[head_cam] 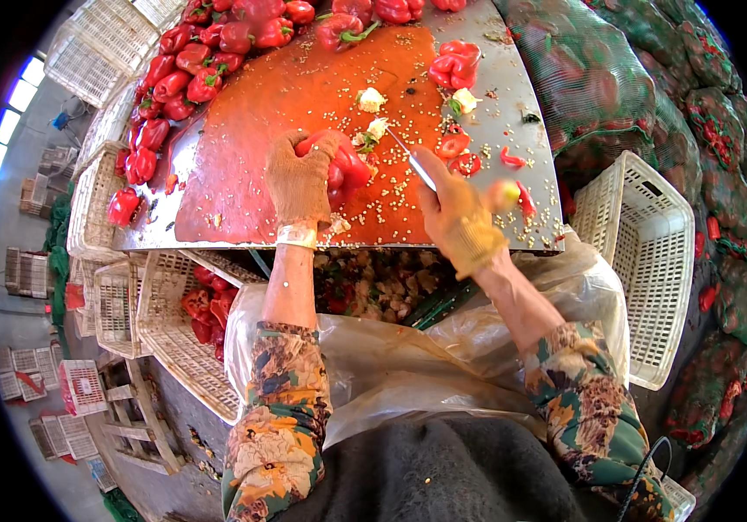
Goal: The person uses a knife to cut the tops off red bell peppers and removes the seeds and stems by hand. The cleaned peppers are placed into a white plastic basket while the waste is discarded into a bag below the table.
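Note:
My left hand (300, 177), in a brown knitted glove, grips a red bell pepper (345, 168) over the orange-red cutting surface (249, 156). The pepper's right side faces the knife, and my fingers cover its left part. In my right hand (458, 212), with a yellowish glove, is a small knife (412, 156) whose thin blade points up and left. Its tip is by a pale seed core (377, 128), though I cannot tell whether they touch. Another seed core (370, 100) lies just beyond. Loose seeds are scattered around both hands.
Whole red peppers (204, 59) are heaped along the table's far left. Cut pepper pieces (465, 163) lie at right. Below the front edge is a bin of cores (380, 280). White plastic crates (647, 261) flank the table, and mesh sacks (582, 78) of peppers stand at right.

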Motion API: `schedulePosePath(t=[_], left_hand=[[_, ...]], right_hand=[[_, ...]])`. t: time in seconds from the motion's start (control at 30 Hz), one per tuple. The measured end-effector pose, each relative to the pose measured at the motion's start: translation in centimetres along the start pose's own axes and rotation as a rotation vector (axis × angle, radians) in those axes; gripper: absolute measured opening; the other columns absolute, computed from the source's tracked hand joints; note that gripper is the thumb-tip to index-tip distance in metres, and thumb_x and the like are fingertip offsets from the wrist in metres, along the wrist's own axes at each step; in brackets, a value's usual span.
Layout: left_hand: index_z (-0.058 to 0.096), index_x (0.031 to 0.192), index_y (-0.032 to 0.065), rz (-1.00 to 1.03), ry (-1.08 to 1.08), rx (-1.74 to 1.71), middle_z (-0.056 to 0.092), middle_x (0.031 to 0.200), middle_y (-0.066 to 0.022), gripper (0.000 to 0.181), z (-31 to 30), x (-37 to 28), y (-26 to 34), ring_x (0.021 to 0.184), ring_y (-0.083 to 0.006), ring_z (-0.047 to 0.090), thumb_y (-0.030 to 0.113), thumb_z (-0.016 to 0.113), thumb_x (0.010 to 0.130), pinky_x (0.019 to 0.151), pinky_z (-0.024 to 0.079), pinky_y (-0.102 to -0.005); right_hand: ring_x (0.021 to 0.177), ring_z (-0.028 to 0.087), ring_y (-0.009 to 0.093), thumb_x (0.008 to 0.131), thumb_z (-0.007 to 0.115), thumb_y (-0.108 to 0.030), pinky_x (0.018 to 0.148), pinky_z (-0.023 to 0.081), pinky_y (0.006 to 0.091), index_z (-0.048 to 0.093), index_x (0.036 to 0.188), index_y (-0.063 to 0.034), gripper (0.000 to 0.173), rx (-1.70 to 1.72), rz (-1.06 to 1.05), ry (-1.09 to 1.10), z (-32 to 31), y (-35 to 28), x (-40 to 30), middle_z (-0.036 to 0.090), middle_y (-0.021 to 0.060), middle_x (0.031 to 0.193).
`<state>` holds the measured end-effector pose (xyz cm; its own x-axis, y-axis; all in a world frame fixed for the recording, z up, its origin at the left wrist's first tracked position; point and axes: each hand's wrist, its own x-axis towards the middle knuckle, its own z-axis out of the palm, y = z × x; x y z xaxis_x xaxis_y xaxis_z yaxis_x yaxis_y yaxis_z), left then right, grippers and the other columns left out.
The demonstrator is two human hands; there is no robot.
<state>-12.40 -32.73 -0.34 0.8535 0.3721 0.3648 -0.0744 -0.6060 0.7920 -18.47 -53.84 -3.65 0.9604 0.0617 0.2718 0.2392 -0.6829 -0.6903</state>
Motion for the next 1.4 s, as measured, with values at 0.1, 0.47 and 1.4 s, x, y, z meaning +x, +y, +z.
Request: schedulePosePath(t=[0.1,0.47,1.4], left_hand=[[0.068,0.112,-0.0042,-0.073,-0.073,-0.057,0.069,0.101,-0.0178,0.046,-1.0,0.1,-0.5,0.088,-0.026,0.067,0.031,0.078,0.084,0.082,0.054,-0.0377],[0.066,0.113,-0.0078,-0.175,-0.119,-0.335,0.07,0.103,-0.0191,0.039,-2.1,0.2,-2.6,0.09,-0.0254,0.066,0.019,0.064,0.085,0.083,0.053,-0.0362],[0.061,0.123,0.0003,-0.172,-0.252,-0.586,0.062,0.123,-0.0108,0.044,-4.9,-4.2,-5.3,0.113,-0.0215,0.059,0.002,0.064,0.079,0.101,0.048,-0.0363]], right_hand=[[0.088,0.065,0.045,0.09,0.064,-0.013,0.075,0.055,0.047,0.057,0.134,-0.0134,0.045,-0.152,-0.105,0.079,1.0,0.6,2.4,0.061,0.0262,0.118],[0.111,0.061,0.045,0.094,0.068,-0.026,0.093,0.053,0.0457,0.053,0.135,-0.0009,0.05,0.376,-0.397,0.034,8.2,-4.3,6.0,0.057,0.0254,0.129],[0.085,0.067,0.037,0.099,0.053,-0.038,0.078,0.052,0.0419,0.067,0.11,-0.0008,0.041,0.484,0.102,0.091,10.8,-5.6,10.8,0.069,0.0243,0.088]])
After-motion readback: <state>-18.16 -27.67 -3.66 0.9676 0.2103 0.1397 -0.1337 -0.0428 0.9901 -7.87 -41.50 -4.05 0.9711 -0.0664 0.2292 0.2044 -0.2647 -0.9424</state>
